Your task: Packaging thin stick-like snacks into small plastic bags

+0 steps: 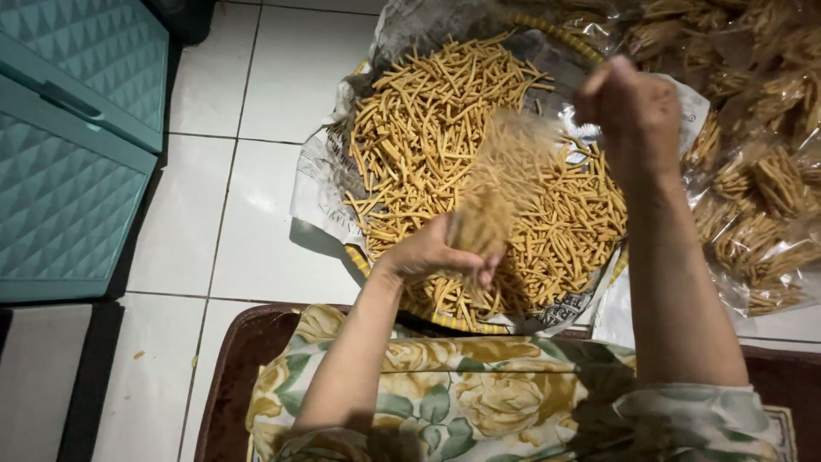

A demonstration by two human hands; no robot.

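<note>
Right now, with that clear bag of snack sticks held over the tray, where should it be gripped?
Grip the clear bag at its gathered top from above, where the right hand pinches it. It hangs slanted and heavy with sticks, so support its lower end from below, as the left hand does.

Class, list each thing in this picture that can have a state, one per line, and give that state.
Clear bag: part-filled with snack sticks, blurred, held between both hands.
Left hand: gripping the bag's lower end.
Right hand: closed on the bag's top.
Round tray: paper-lined, heaped with loose sticks.
Packed bags: filled, piled at right.
Teal cabinet: shut.
</note>
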